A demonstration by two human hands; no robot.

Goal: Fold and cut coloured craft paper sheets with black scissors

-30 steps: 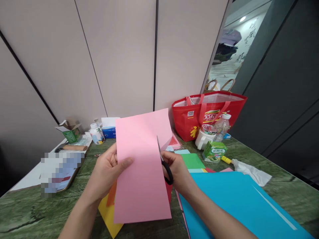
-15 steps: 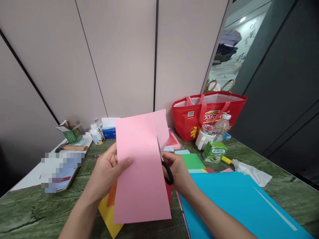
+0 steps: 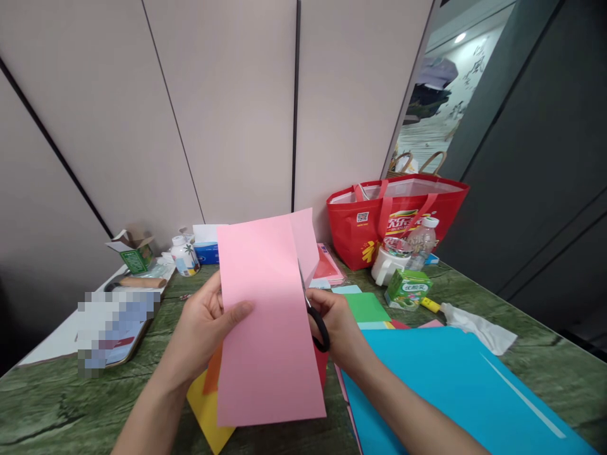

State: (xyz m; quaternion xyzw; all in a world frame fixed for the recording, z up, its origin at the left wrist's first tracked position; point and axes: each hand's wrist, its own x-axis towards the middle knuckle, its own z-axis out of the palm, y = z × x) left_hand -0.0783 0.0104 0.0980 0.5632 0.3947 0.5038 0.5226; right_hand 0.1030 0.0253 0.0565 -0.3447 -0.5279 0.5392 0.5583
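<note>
My left hand [image 3: 202, 328] pinches the left edge of an upright pink paper sheet [image 3: 265, 328], thumb on its front. My right hand [image 3: 339, 325] grips black-handled scissors [image 3: 313, 313] at the sheet's right side. The blades point up into the paper along a cut line. A narrow pink strip [image 3: 306, 243] right of the cut leans away toward the back. Both hands hover above the green marble table [image 3: 71, 404].
Under my hands lie yellow and orange sheets [image 3: 206, 401]; a large blue sheet [image 3: 455, 385] and green paper [image 3: 367, 308] lie to the right. A red tote bag [image 3: 393, 218], bottles, a green carton [image 3: 406, 289], crumpled tissue [image 3: 478, 327] and boxes stand toward the back. A tray [image 3: 114, 325] is left.
The strip to the right of the scissors has narrowed and bent further back as the cut ran up the pink sheet. Both hands have stayed almost in place.
</note>
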